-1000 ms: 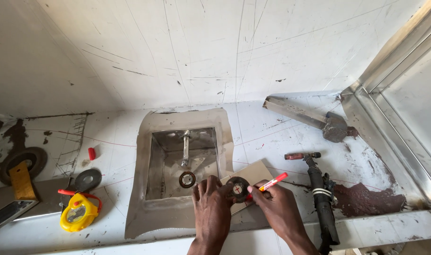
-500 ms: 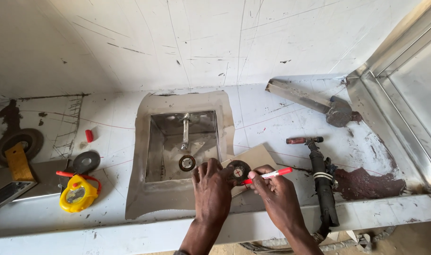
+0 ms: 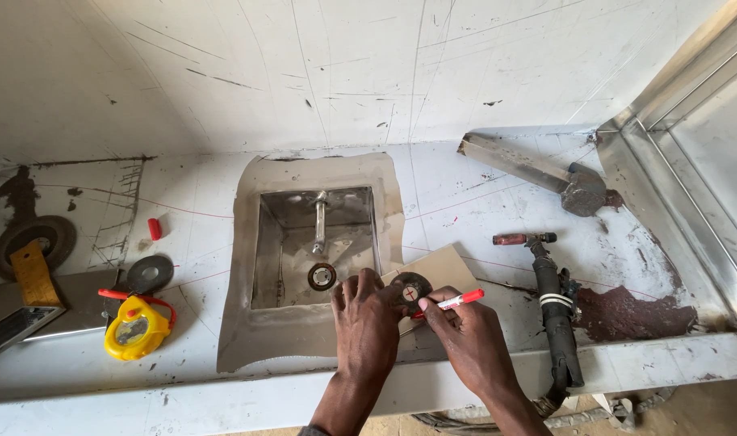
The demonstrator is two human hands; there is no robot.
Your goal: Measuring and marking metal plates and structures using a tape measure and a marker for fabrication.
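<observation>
Two hands work at the desk's front edge: our left hand (image 3: 367, 323) presses a dark metal ring (image 3: 410, 288) flat onto a tan card (image 3: 441, 270), while our right hand (image 3: 465, 335) grips a red marker (image 3: 457, 301), its tip at the ring. Just left, the steel basin (image 3: 312, 242) holds a second ring (image 3: 322, 276) and a short pipe (image 3: 320, 222). A yellow tape measure (image 3: 137, 327) lies well apart.

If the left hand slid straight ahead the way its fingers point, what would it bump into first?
The left hand points away from the person, toward the wall. Its fingers lie at the near edge of the sunken steel sink, so it would probably drop in and meet the round drain ring first; depth is unclear.
</observation>
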